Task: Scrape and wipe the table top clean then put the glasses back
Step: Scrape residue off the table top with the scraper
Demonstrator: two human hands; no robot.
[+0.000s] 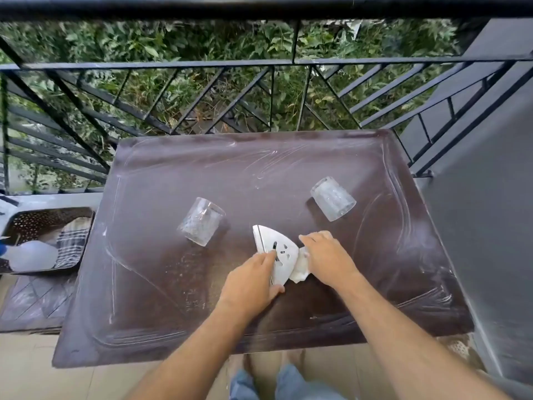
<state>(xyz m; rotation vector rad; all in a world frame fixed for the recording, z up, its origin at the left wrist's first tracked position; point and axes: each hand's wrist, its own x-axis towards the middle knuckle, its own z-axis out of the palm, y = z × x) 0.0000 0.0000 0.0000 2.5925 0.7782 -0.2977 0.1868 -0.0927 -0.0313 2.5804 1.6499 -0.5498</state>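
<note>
A dark brown plastic table (161,284) carries white smears and scratch-like streaks. Two clear textured glasses stand on it, one at the centre left (201,221) and one at the back right (333,198). My left hand (250,284) grips a white triangular scraper (281,255) near the table's middle. My right hand (327,259) is closed on a crumpled white cloth (300,268), pressed against the scraper's right edge.
A black metal railing (259,64) runs behind the table, with greenery beyond. At the left a dark perforated basket (34,223) holds a white spray bottle (31,255) and a striped cloth (72,241). A grey wall (490,226) stands close on the right.
</note>
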